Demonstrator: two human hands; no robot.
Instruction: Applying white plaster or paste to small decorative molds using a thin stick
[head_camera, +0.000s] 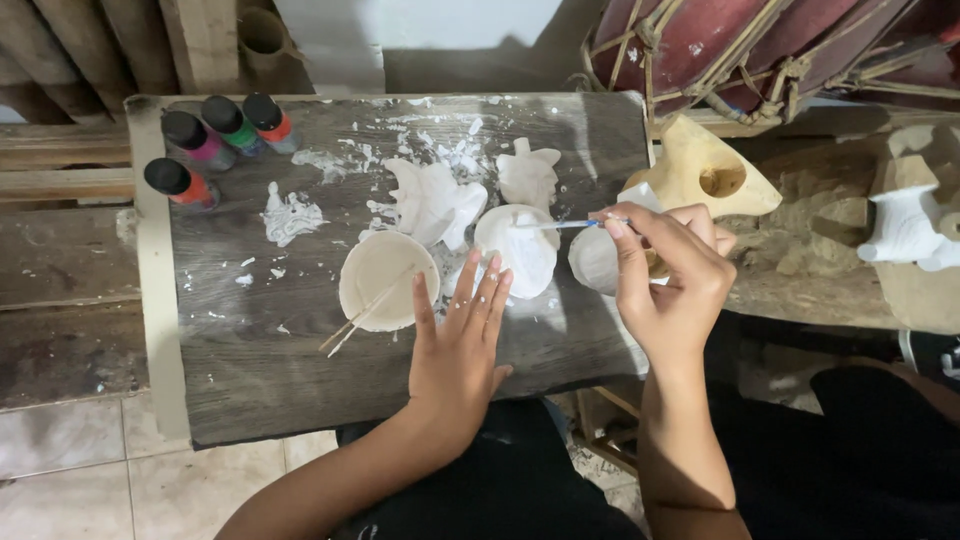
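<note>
1. White paint tips the thin brush (560, 225) pinched between the thumb and fingertips of the right hand (670, 285), whose fingers are curled closed around the handle.
2. The brush points toward nine o'clock, its tip over the round white shell-shaped piece (520, 250) at the middle of the board.
3. The left hand (460, 350) lies flat with fingers straight and slightly spread, holding nothing; its fingertips rest at the six o'clock edge of that white piece.
4. Just at three o'clock of the piece, partly behind the right hand, sits a second white rounded piece (592, 262).
5. At nine o'clock of the left fingertips stands a shallow bowl (385, 275) of white paint with two thin sticks (360, 315) leaning out of it.
6. At twelve o'clock lie two more white figures (435, 200), one leaf-like (528, 172).
7. All rest on a dark wooden board (260, 380) smeared with white.
8. Four small paint bottles (215, 140) with black caps stand at the board's ten o'clock corner.
9. A tan carved wooden piece (705, 175) lies at two o'clock, off the board.
</note>
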